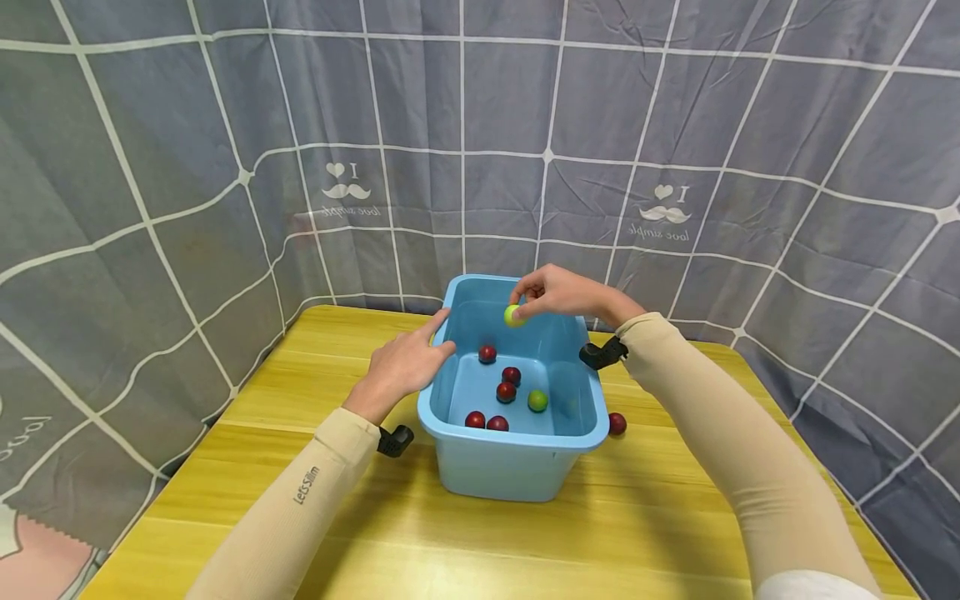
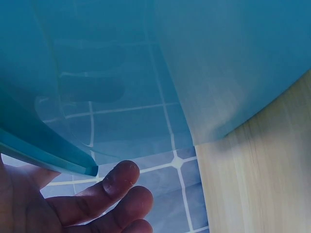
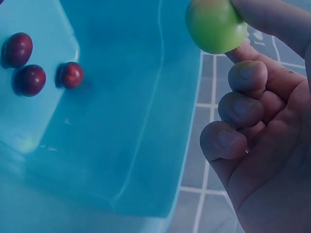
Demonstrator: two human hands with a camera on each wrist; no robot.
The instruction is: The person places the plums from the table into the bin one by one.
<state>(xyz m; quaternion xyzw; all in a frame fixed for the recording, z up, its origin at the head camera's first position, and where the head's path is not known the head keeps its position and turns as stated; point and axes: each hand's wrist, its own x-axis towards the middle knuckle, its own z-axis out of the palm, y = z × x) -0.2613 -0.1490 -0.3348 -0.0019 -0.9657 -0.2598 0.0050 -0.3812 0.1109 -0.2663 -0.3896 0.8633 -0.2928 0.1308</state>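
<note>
My right hand (image 1: 558, 293) is over the far part of the blue plastic tub (image 1: 517, 440), pinching a small round green fruit (image 3: 216, 24) between thumb and index finger. Its other fingers are curled beneath, as the right wrist view shows. At the tub's left rim is my left hand (image 1: 408, 360), index finger along the edge and thumb pointing inward. Its lower fingers (image 2: 133, 204) hang loosely outside, just under the rim. On the tub floor lie several dark red fruits (image 1: 506, 392), plum-like and glossy, and another green fruit (image 1: 537, 401).
One dark red fruit (image 1: 617, 423) lies on the wooden table (image 1: 360, 517), close to the tub's right side. A grey curtain (image 1: 420, 192) with white grid lines hangs around the back and sides of the table.
</note>
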